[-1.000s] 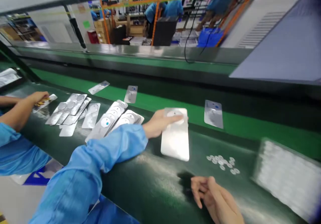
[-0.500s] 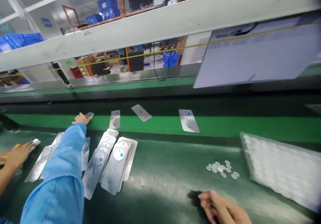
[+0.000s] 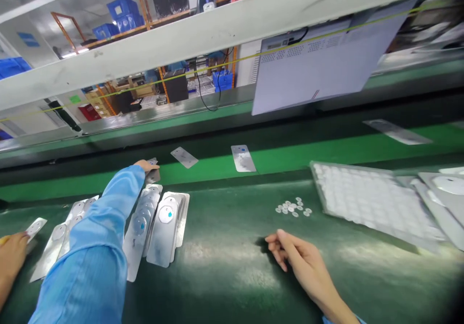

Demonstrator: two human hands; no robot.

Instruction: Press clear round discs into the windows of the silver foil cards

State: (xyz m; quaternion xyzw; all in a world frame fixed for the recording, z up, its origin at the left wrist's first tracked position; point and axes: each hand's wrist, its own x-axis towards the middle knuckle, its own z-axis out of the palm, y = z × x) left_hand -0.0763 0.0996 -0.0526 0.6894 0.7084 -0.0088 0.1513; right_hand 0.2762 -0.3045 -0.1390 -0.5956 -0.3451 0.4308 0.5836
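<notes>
My left hand (image 3: 145,165), at the end of a blue sleeve, reaches across to the green belt. Its fingers are closed on a thin silvery metal plate (image 3: 153,175), which they partly cover. Below that hand stand overlapping rows of similar rounded plates (image 3: 159,237) with round clear discs and blue dots. My right hand (image 3: 290,251) hovers low over the dark green table, fingers curled and thumb against them; whether something small is inside is hidden. Small clear round discs (image 3: 291,209) lie scattered just beyond it.
A co-worker's hand (image 3: 13,251) holds a small plate at the left edge. More plates (image 3: 243,158) lie along the green belt (image 3: 290,154). A clear tray of white pieces (image 3: 362,193) sits on the right. A white panel (image 3: 319,67) hangs over the belt.
The view has swung right, so things appear further left. My left hand is now at another plate on the belt, further right. My right hand shows more fully, still curled.
</notes>
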